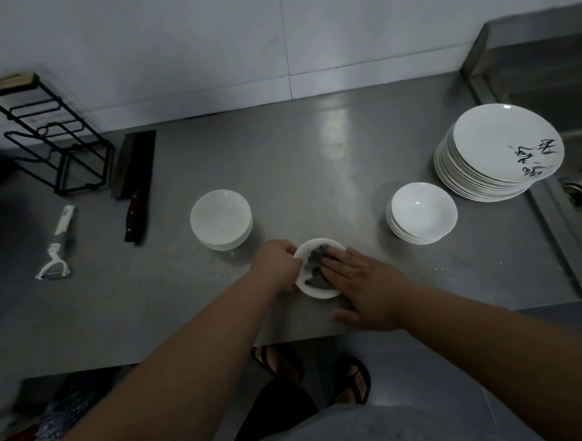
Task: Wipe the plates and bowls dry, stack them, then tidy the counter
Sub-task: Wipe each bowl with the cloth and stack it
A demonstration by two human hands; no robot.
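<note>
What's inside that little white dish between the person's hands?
A crumpled grey cloth lies in the small dish, pressed by the right hand with flat fingers, while the left hand grips the rim. Cloth and fingers cover much of its floor, so anything beneath is hidden.

Steel counter point(311, 153) seen from above; near its front edge sits a small white dish point(315, 292) holding a grey cloth point(317, 259); the left hand point(275, 265) grips the dish's left rim; the right hand point(362, 284) presses flat fingers on the cloth; a left bowl stack point(221, 220) and a right bowl stack point(421, 212) flank it; a plate stack point(498, 155) stands at the right edge beside the sink point(579, 111); a cleaver point(134, 179) and peeler point(57, 245) lie toward the left edge.
</note>
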